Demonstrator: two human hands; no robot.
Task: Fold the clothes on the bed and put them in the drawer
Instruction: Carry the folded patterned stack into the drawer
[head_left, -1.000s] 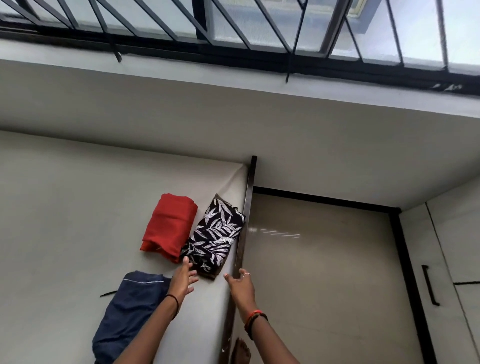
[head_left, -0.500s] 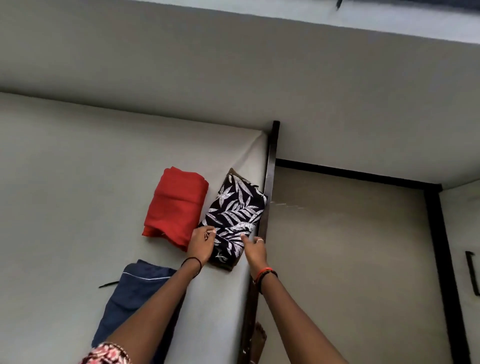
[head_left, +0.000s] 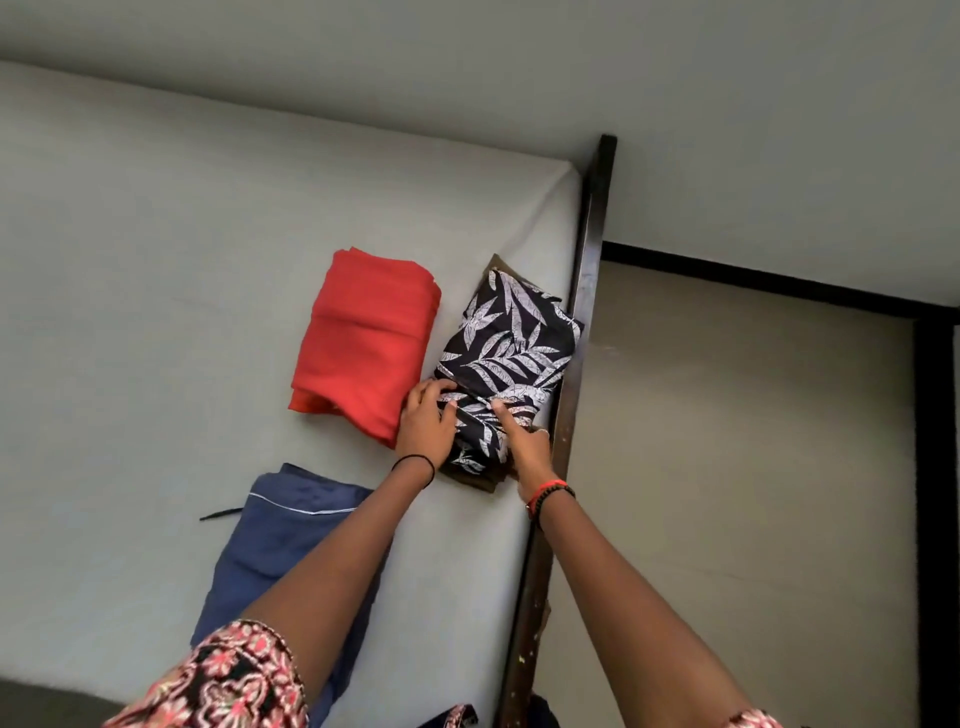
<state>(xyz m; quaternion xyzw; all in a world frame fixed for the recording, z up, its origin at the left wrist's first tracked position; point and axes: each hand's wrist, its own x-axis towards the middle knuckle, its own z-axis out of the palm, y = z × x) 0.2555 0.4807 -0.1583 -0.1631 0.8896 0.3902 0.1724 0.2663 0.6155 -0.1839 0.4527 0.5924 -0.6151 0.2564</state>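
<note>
Leaf-print garment (head_left: 511, 353), gripped between both hands' fingers (head_left: 439, 387)

3 garments are lying on the bed (head_left: 156, 260), which is filling the frame's left. The edge garment (head_left: 511, 353) is sitting at centre against the bed frame (head_left: 582, 322), with the middle garment (head_left: 363, 343) lying just left of it. The lower garment (head_left: 270, 545) is lying at lower left, apart from both. The left hand (head_left: 426, 426) and right hand (head_left: 524, 441) are holding the edge garment's lower end.

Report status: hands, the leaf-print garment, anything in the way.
Hands: left hand grips leaf-print garment, right hand on it. Garment folded, on bed beside dark frame. Close alongside: red garment.
</note>
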